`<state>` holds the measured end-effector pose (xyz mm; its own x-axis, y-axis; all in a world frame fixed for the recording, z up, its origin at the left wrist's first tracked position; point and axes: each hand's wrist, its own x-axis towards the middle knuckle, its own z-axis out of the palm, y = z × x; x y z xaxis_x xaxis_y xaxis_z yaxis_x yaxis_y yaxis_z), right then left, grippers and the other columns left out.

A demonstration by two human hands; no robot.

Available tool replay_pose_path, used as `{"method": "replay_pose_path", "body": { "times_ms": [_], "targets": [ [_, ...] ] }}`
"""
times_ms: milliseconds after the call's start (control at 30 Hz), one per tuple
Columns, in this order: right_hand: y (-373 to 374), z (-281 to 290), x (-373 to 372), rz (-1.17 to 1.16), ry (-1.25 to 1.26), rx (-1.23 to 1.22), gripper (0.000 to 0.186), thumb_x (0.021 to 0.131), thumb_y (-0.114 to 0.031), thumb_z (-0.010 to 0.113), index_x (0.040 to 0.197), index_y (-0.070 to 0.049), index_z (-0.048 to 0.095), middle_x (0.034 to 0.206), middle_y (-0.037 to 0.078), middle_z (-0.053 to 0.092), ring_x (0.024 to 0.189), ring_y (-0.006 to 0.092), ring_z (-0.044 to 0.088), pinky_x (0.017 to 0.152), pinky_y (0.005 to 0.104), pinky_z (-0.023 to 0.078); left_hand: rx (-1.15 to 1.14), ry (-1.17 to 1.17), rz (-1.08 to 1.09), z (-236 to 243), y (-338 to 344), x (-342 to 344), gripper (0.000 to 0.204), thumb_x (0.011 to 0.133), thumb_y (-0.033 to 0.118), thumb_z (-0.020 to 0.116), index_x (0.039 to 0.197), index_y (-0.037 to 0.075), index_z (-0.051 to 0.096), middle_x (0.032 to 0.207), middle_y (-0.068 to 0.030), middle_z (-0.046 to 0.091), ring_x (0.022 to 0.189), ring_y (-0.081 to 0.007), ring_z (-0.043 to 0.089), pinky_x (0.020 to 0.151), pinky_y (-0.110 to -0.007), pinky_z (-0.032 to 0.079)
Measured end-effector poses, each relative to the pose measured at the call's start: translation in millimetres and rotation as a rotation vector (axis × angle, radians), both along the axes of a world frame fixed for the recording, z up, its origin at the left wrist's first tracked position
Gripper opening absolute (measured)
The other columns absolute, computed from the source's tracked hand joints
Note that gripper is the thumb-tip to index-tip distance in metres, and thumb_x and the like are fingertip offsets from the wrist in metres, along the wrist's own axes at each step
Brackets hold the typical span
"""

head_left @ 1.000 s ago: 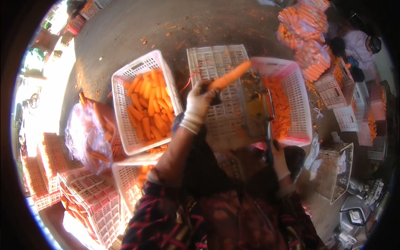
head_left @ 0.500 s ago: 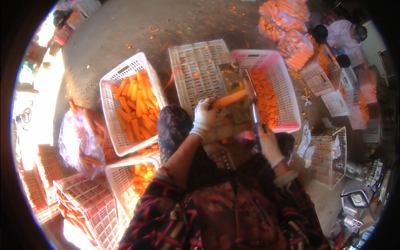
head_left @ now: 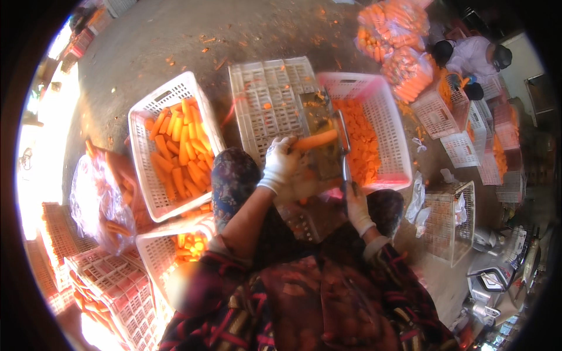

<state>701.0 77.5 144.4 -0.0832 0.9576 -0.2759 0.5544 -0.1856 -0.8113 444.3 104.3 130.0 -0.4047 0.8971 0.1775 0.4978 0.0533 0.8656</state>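
Observation:
My left hand, in a white glove, is closed around the thick end of a peeled carrot. The carrot lies over a small dark cutting board, its free end pointing right at the blade. In my gloved right hand is the handle of a long knife. Its narrow blade stands across the board's right side, close to the carrot's tip; whether it touches cannot be made out. Just beyond the blade, a pink-white crate holds many cut carrot pieces.
An upturned white crate bears the board. Left of my knee stands a crate of peeled carrots, with another crate nearer. Bagged carrots and stacked crates stand far right, beside another person. A wire-sided crate sits at right.
The whole view has shifted slightly, so things sit farther left. The knife has swung more upright beside the carrot's tip. My left hand keeps its hold on the carrot.

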Motion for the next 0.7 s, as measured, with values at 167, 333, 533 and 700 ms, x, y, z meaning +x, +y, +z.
{"method": "replay_pose_path", "body": {
  "times_ms": [167, 333, 533, 700],
  "targets": [
    [7.9, 73.5, -8.1, 0.077, 0.225, -0.182, 0.031, 0.099, -0.032, 0.052, 0.104, -0.003, 0.061, 0.078, 0.008, 0.061, 0.063, 0.0122, 0.057, 0.054, 0.0243, 0.045, -0.063, -0.002, 0.002, 2.9, -6.5, -9.0, 0.035, 0.073, 0.015, 0.075, 0.106, 0.004, 0.069, 0.100, -0.0158, 0.064, 0.094, -0.0321, 0.062, 0.084, -0.038, 0.050],
    [-6.8, 29.8, -13.7, -0.008, -0.025, 0.041, 0.038, 0.100, -0.034, 0.049, 0.102, 0.002, 0.059, 0.088, 0.016, 0.064, 0.084, 0.0296, 0.061, 0.073, 0.0395, 0.047, 0.034, 0.031, -0.015, -1.7, 6.6, -0.8, 0.034, 0.074, 0.014, 0.074, 0.106, 0.004, 0.068, 0.097, -0.0150, 0.064, 0.091, -0.0320, 0.062, 0.083, -0.039, 0.050],
    [8.8, 52.4, 5.2, 0.138, 0.132, -0.173, 0.031, 0.097, -0.020, 0.051, 0.119, 0.000, 0.058, 0.088, 0.014, 0.061, 0.082, 0.0260, 0.061, 0.071, 0.0347, 0.049, -0.004, 0.022, -0.006, 2.8, 5.6, -5.3, 0.034, 0.075, 0.014, 0.073, 0.107, 0.005, 0.068, 0.099, -0.0158, 0.064, 0.092, -0.0320, 0.062, 0.083, -0.038, 0.050],
    [-1.3, 9.9, 11.7, 0.424, -0.555, 0.701, 0.030, 0.099, -0.025, 0.052, 0.110, 0.001, 0.061, 0.077, 0.008, 0.056, 0.074, 0.0208, 0.059, 0.065, 0.0334, 0.048, -0.013, -0.038, -0.018, 13.9, 8.5, 9.4, 0.033, 0.076, 0.014, 0.072, 0.107, 0.005, 0.068, 0.101, -0.0160, 0.064, 0.094, -0.0317, 0.062, 0.084, -0.038, 0.050]
  ]
}}
